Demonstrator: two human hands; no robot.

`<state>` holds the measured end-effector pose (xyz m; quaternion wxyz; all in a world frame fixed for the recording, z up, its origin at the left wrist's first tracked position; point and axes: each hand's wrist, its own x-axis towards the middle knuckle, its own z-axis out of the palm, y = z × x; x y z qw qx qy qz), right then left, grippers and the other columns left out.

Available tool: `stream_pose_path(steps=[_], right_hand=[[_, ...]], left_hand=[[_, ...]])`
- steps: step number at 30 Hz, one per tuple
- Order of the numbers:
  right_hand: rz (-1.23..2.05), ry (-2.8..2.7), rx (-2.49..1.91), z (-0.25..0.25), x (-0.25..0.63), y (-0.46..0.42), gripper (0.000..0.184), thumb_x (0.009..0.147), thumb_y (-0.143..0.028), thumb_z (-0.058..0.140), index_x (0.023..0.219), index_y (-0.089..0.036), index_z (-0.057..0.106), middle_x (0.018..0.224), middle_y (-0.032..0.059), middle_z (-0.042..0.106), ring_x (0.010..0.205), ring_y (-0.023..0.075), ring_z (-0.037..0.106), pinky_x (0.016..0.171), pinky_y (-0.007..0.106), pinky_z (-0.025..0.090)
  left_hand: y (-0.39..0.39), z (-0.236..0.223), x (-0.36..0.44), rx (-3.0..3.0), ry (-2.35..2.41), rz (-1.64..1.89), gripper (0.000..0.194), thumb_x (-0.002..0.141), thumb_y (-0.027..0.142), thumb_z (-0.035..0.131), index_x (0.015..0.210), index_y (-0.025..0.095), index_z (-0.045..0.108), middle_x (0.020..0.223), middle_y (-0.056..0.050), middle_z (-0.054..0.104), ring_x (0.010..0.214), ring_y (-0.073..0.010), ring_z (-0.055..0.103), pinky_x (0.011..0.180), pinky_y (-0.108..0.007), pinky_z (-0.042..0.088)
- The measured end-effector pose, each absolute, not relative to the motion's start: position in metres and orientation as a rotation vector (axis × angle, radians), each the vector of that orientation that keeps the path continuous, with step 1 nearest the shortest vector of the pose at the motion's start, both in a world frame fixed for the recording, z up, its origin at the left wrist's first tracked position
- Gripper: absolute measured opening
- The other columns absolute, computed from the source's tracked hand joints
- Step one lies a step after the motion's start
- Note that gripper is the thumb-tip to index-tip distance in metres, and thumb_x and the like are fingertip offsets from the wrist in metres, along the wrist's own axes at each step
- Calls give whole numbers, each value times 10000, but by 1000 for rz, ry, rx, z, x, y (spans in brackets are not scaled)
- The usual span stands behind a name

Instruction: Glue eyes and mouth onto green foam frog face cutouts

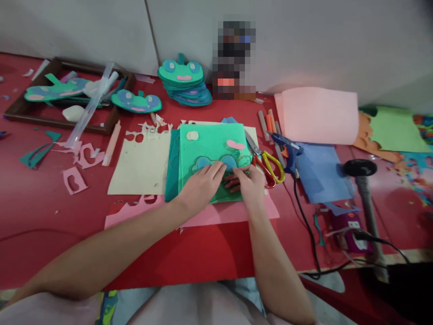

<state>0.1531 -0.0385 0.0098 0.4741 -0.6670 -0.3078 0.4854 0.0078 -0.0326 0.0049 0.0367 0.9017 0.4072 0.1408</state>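
A green frog-face cutout [244,160] with blue eye patches [203,163] lies low on a bright green sheet [209,140]. My left hand [204,180] rests flat over the cutout's middle, fingers stretched out and pressing down. At the cutout's right side, my right hand [251,183] has its thumb and curled fingers closed on the edge; the fingertips are partly hidden. Above them on the sheet sit a pink mouth-shaped piece [236,144] and small cream discs [192,135]. Scissors [267,164] with red and yellow handles lie just right of my right hand.
Finished frog faces [181,72] are stacked at the wall. A brown frame [101,126] holds glue sticks and another frog piece. A blue glue gun [287,149] with a black cord stands right, near pink sheets [320,115], blue sheets [321,176] and a purple power box [350,228].
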Motion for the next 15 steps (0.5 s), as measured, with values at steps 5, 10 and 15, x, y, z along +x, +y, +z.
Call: stream_pose_path(steps=[5,10,15], right_hand=[[1185,-780,-1661,10,153,-38,211,687,-322,649,679,-226,462,492,-39,613,348,148,547,296,256,436],[1192,-808,-1662,11,153,-38,202,692,-306,641,675,-232,454,484,-44,607,348,153,554,306,267,462],[1217,-812,-1658,10,154,-38,191,695,-275,633,669,-234,448,488,-47,611,337,140,544,324,266,478]], left_hand=[[-35,6,8,2830,1180,284,449,886,93,318,1325,59,409,1403,-147,415,1141,-242,507,930,-367,458],[-33,3,8,2856,1156,220,470,898,122,292,1356,64,380,1432,-131,382,1109,-250,500,890,-385,460],[-31,5,9,2855,1171,199,469,893,140,307,1350,94,400,1440,-112,375,1069,-253,494,854,-391,456]])
